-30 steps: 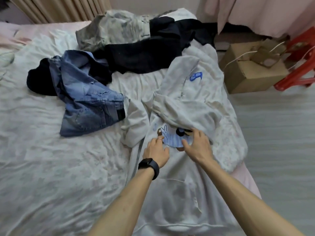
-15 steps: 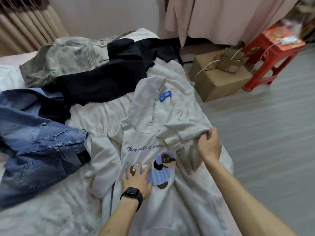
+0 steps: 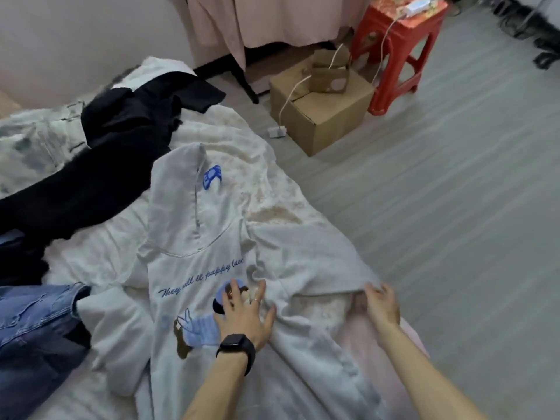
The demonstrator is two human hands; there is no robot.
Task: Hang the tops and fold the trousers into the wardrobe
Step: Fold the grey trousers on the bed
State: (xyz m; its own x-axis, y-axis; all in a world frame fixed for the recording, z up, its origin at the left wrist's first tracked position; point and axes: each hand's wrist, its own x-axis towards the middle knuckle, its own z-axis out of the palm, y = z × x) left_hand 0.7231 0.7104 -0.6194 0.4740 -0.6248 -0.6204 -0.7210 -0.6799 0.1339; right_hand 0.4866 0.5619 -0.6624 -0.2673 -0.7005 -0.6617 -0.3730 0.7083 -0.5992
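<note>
A pale grey hoodie lies face up on the bed, hood pointing away, with blue script and a cartoon print on its chest. My left hand, a black watch on its wrist, rests flat with spread fingers on the print. My right hand is at the cuff end of the hoodie's right sleeve, which lies stretched toward the bed's right edge; its fingers are apart on the cloth. Blue jeans, a black garment and camouflage trousers lie on the left.
The bed has a white flowered sheet and ends just right of my right hand. On the grey floor stand a cardboard box with a white cable and a red plastic stool. Pink fabric hangs at the back.
My right hand has drawn the folded sleeve off the chest out to the right and laid it flat. My left hand stayed on the print. My view swung to the right.
</note>
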